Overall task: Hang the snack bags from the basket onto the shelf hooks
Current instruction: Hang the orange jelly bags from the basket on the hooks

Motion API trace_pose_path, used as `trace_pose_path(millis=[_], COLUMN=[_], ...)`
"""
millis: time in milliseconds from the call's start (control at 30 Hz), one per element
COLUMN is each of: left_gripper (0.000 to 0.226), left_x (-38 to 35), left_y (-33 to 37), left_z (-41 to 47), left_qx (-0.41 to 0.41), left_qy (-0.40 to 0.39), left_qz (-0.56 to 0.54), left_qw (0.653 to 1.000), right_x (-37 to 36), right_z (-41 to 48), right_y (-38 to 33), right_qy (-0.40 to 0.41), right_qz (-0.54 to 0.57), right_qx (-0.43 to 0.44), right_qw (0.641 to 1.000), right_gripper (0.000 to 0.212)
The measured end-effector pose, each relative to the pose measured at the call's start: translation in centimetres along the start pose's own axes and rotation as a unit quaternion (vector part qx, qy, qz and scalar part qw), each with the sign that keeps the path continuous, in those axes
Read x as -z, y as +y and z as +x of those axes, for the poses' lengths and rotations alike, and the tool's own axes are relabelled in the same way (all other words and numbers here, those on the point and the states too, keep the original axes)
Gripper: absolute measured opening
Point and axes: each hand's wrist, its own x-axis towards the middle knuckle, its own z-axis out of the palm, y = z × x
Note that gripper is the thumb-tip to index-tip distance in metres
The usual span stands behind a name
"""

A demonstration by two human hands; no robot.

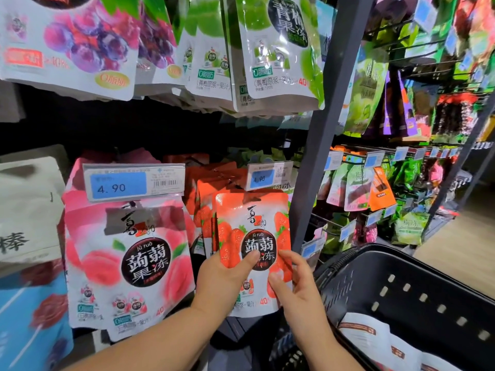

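Right: peach bags left, tag "4.90". Left hand gripping strawberry bag at lower left, thumb on front; right hand pinching lower right edge. Bag up against matching strawberry row, hook hidden behind second tag, also "4.90". Keep level, line hole up, slide back. Legible: "jǔ ruò". Spare bags in basket, far right.

I can't tell whether strawberry bag is on hook: hook hidden behind price tag. Left grip fingers hidden behind bag. Basket and white bag inside cut off by frame. Packs on right shelf too blurred to read.
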Motion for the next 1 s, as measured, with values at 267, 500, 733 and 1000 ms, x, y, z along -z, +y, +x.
trace_pose_path(millis=[267,500,733,1000], left_gripper=[0.006,0.017,0.065,0.066], left_x=[-0.6,-1.1,-1.3,-0.6], left_y=[-0.1,0.0,-0.4,-2.1], left_z=[1.1,1.4,1.4,2.2], left_qx=[-0.004,-0.009,-0.115,-0.187], left_qy=[0.019,0.041,0.113,0.09], left_qz=[0.014,0.043,0.069,0.153], left_qw=[1.0,0.998,0.985,0.966], right_x=[-0.3,-0.5,-1.8,-2.5], right_z=[1.1,1.8,2.4,1.3], right_y=[-0.1,-0.1,-0.2,0.7], right_qy=[0.011,0.012,0.03,-0.027], right_qz=[-0.017,-0.028,-0.124,-0.273], right_qx=[-0.009,-0.015,-0.009,0.039], right_qw=[1.0,0.999,0.992,0.961], right_gripper=[0.043,0.042,0.048,0.068])
